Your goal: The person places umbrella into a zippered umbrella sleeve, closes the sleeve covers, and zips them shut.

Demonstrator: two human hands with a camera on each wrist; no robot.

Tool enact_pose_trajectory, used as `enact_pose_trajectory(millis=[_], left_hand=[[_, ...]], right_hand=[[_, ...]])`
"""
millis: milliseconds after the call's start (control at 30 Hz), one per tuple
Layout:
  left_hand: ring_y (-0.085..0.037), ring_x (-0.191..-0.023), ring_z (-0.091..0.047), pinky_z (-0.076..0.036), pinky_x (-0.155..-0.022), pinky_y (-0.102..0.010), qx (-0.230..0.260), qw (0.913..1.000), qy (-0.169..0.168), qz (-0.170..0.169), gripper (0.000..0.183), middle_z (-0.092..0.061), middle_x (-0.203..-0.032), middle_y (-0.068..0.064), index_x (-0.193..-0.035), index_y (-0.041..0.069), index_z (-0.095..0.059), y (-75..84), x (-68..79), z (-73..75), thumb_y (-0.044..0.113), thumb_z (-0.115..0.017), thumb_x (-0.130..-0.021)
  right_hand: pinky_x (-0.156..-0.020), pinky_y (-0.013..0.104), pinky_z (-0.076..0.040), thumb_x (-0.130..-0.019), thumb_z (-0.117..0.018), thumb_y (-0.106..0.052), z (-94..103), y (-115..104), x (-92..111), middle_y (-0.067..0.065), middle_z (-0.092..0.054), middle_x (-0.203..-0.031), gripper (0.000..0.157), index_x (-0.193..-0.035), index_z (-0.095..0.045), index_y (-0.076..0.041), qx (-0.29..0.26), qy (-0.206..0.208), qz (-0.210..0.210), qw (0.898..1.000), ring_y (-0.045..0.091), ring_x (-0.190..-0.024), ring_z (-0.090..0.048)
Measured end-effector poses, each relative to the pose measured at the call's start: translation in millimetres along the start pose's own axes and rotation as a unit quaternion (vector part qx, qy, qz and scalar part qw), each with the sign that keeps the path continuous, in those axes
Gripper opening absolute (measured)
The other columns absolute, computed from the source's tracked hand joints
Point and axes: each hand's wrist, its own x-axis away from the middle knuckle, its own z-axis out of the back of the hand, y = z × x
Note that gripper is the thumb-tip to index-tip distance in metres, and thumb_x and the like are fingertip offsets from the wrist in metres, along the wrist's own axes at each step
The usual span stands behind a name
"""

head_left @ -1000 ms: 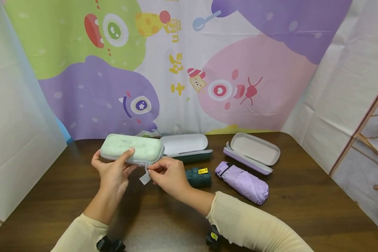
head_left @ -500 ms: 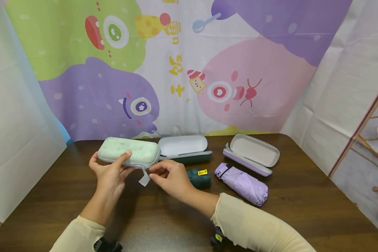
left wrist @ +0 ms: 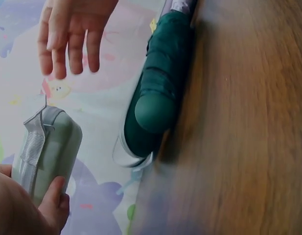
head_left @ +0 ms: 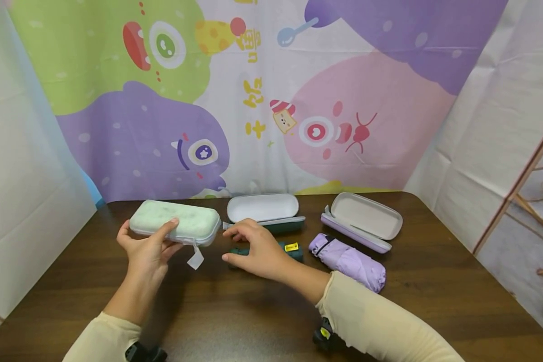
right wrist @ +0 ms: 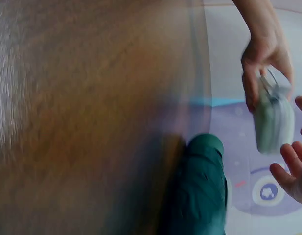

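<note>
My left hand [head_left: 147, 251] grips a closed light green zip case [head_left: 174, 218] above the table's left side, thumb on its top face. A pale grey pull tab [head_left: 196, 257] hangs from the near edge of the case. In the left wrist view, the tab and the zip seam of the green case [left wrist: 60, 142] show clearly. My right hand [head_left: 260, 251] hovers to the right of the case with fingers loosely bent, holding nothing. Behind and partly hidden by it lies a folded dark green umbrella [head_left: 294, 253]. In the right wrist view the right hand's fingers [right wrist: 290, 164] are spread near the case.
An open dark green case [head_left: 285, 226] with a pale lid stands at the table's back middle. To its right is an open lilac case [head_left: 357, 232]. A folded lilac umbrella [head_left: 350, 261] lies in front of that. A cartoon-printed cloth [head_left: 253, 166] hangs behind the wooden table [head_left: 412, 311].
The right hand has let go of the pull tab and drawn back to the right, over the green umbrella. The left hand has shifted left and slightly toward me with the light green case.
</note>
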Motion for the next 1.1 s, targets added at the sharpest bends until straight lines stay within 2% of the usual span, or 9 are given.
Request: enact_pose_trajectory(millis=[133, 233, 467, 667, 833, 1000, 1100], left_hand=[[-0.020, -0.073, -0.068, -0.058, -0.063, -0.038, -0.011, 0.9998, 0.015, 0.005, 0.108, -0.033, -0.122, -0.008, -0.139, 0.037, -0.007, 1.2, -5.2, 7.1, -0.013, -0.078, -0.073], [-0.020, -0.074, -0.068, -0.058, -0.063, -0.039, -0.013, 0.9997, 0.018, 0.007, 0.109, -0.032, -0.122, -0.007, -0.139, 0.036, -0.007, 2.1, -9.6, 12.0, -0.015, -0.077, -0.072], [-0.020, -0.073, -0.068, -0.058, -0.064, -0.039, -0.031, 0.9991, 0.027, 0.013, 0.109, -0.030, -0.123, -0.005, -0.138, 0.036, -0.006, 5.1, -19.7, 21.9, -0.015, -0.077, -0.073], [-0.019, -0.070, -0.066, -0.058, -0.062, -0.039, -0.046, 0.9972, 0.056, 0.018, 0.108, -0.025, -0.126, -0.002, -0.137, 0.034, -0.008, 6.3, -27.3, 30.8, -0.014, -0.079, -0.071], [-0.018, -0.073, -0.063, -0.058, -0.061, -0.038, -0.060, 0.9948, 0.081, 0.020, 0.109, -0.018, -0.136, -0.003, -0.138, 0.033, -0.007, 4.8, -36.2, 36.7, -0.011, -0.081, -0.070], [-0.020, -0.090, -0.057, -0.058, -0.062, -0.037, -0.074, 0.9914, 0.104, 0.027, 0.113, -0.008, -0.145, -0.005, -0.140, 0.033, -0.001, 2.2, -45.5, 43.7, -0.005, -0.082, -0.071], [-0.022, -0.102, -0.052, -0.059, -0.064, -0.037, -0.065, 0.9906, 0.115, 0.035, 0.115, -0.005, -0.147, -0.003, -0.141, 0.035, 0.001, 0.8, -50.6, 47.0, -0.002, -0.083, -0.072]], right_hand=[[-0.093, 0.028, -0.048, -0.084, -0.078, -0.017, 13.5, 3, 1, 0.006, -0.056, -0.119, 0.041, -0.120, -0.061, -0.007, 0.025, -0.048, 0.018, 0.998, 0.024, -0.106, -0.057], [-0.097, 0.029, -0.044, -0.085, -0.077, -0.020, 23.9, 6, 1, 0.006, -0.055, -0.122, 0.043, -0.122, -0.060, -0.007, 0.068, -0.076, 0.045, 0.994, 0.023, -0.112, -0.054], [-0.101, 0.035, -0.041, -0.086, -0.077, -0.021, 49.5, 14, 3, 0.005, -0.056, -0.123, 0.043, -0.122, -0.060, -0.007, 0.153, -0.099, 0.086, 0.979, 0.020, -0.117, -0.051], [-0.097, 0.037, -0.044, -0.087, -0.076, -0.022, 67.2, 21, 7, 0.005, -0.055, -0.122, 0.041, -0.122, -0.060, -0.008, 0.204, -0.112, 0.077, 0.969, 0.021, -0.113, -0.052], [-0.095, 0.037, -0.047, -0.087, -0.075, -0.023, 77.2, 26, 12, 0.006, -0.055, -0.122, 0.041, -0.123, -0.060, -0.008, 0.224, -0.118, 0.064, 0.965, 0.021, -0.112, -0.053], [-0.094, 0.037, -0.047, -0.085, -0.077, -0.020, 82.9, 27, 15, 0.007, -0.056, -0.120, 0.041, -0.120, -0.062, -0.007, 0.226, -0.112, 0.062, 0.966, 0.021, -0.109, -0.054], [-0.094, 0.039, -0.047, -0.084, -0.078, -0.020, 83.9, 28, 16, 0.008, -0.056, -0.121, 0.047, -0.124, -0.059, -0.006, 0.234, -0.118, 0.058, 0.963, 0.023, -0.110, -0.054]])
